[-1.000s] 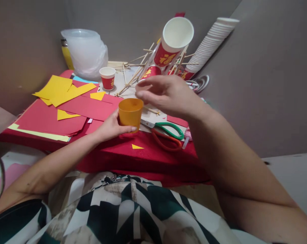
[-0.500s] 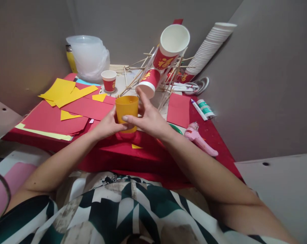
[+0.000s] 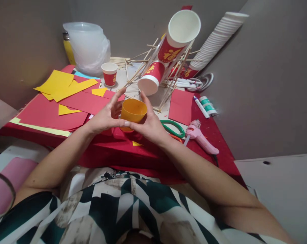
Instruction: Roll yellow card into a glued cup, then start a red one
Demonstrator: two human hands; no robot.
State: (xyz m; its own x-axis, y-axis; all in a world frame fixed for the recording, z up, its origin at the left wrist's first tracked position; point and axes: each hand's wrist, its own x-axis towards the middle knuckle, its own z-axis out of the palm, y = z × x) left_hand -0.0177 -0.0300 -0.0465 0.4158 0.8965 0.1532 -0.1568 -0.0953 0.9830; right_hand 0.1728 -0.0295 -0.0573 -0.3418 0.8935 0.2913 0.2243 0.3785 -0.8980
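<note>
Between my two hands is a yellow cup (image 3: 134, 111), roughly upright, its open top facing me; its bottom is hidden. My left hand (image 3: 105, 117) wraps its left side, thumb across the front. My right hand (image 3: 153, 123) curves round the right side, and the two thumbs meet at the front. Just beyond the hands stands a structure of wooden sticks (image 3: 140, 69) carrying red and white paper cups (image 3: 171, 51) joined in a slanted column. A small yellow paper scrap (image 3: 137, 143) lies on the red cloth below the cup.
Red sheets (image 3: 50, 115) and yellow paper pieces (image 3: 59, 84) cover the left side. Behind them stand a paper cup (image 3: 109, 74) and a translucent bucket (image 3: 84, 47). On the right lie green-handled scissors (image 3: 174, 122), a pink glue gun (image 3: 202, 137), a marker (image 3: 201, 106) and stacked cups (image 3: 216, 42) against the wall.
The cup has shifted slightly right and tipped so more of its inside shows. My left fingers have risen behind it, and my thumbs have come together. The view has also shifted.
</note>
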